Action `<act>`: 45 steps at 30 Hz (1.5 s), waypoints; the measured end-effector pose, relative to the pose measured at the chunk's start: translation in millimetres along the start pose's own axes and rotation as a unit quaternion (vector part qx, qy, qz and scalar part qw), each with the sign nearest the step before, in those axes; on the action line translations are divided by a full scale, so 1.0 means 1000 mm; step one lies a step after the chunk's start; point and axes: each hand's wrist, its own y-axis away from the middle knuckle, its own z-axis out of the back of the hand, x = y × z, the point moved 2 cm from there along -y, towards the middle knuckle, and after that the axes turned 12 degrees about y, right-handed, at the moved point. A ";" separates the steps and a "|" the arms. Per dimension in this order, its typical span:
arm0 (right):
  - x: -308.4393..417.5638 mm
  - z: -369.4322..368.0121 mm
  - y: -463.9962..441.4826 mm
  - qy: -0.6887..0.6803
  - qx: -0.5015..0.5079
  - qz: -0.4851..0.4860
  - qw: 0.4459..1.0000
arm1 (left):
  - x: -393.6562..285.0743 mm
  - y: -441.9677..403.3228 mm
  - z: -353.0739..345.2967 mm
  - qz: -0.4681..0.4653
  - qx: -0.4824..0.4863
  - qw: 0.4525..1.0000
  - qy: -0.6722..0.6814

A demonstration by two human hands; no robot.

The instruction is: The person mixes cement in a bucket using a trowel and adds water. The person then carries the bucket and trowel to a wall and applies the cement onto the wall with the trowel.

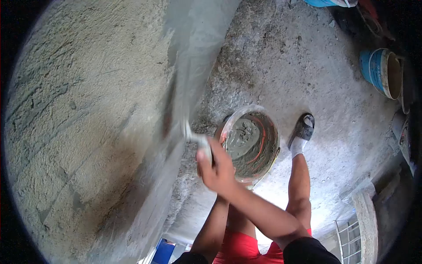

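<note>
- We see the wall rough and matt, grainy, with a smoother grey band.
- We see wet, slightly glossy paste in the bucket.
- The floor looks rough, matt.
- The red shorts are cloth.

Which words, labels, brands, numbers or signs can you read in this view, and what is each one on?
No text is readable anywhere in view.
Blue bucket at right: faint markings on its side, too small and blurred to read.
Blue container at the top edge: cut off, nothing legible.
Mortar bucket and blurred trowel: no lettering visible.
</note>
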 end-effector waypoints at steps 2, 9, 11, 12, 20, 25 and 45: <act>0.022 -0.008 -0.046 -0.014 -0.005 0.026 1.000 | -0.002 -0.001 -0.006 -0.026 0.005 0.999 0.021; 0.030 -0.013 0.046 -0.072 0.107 -0.010 0.992 | -0.058 -0.014 -0.039 0.000 -0.037 0.999 -0.025; 0.019 0.036 0.073 -0.007 0.187 -0.048 0.981 | -0.067 -0.016 -0.051 -0.005 -0.069 0.998 0.004; 0.014 0.067 0.081 0.045 0.233 -0.055 0.970 | -0.071 -0.016 -0.056 -0.009 -0.105 0.994 0.034; -0.028 0.307 0.015 0.523 0.320 0.004 0.790 | -0.090 -0.015 -0.058 -0.005 -0.093 0.993 0.076; 0.016 0.292 -0.040 0.645 0.335 0.008 0.687 | -0.116 -0.014 -0.062 -0.089 -0.056 0.994 -0.031; -0.027 0.286 -0.050 0.252 0.460 -0.286 0.802 | -0.166 -0.025 -0.068 -0.180 0.047 0.978 -0.093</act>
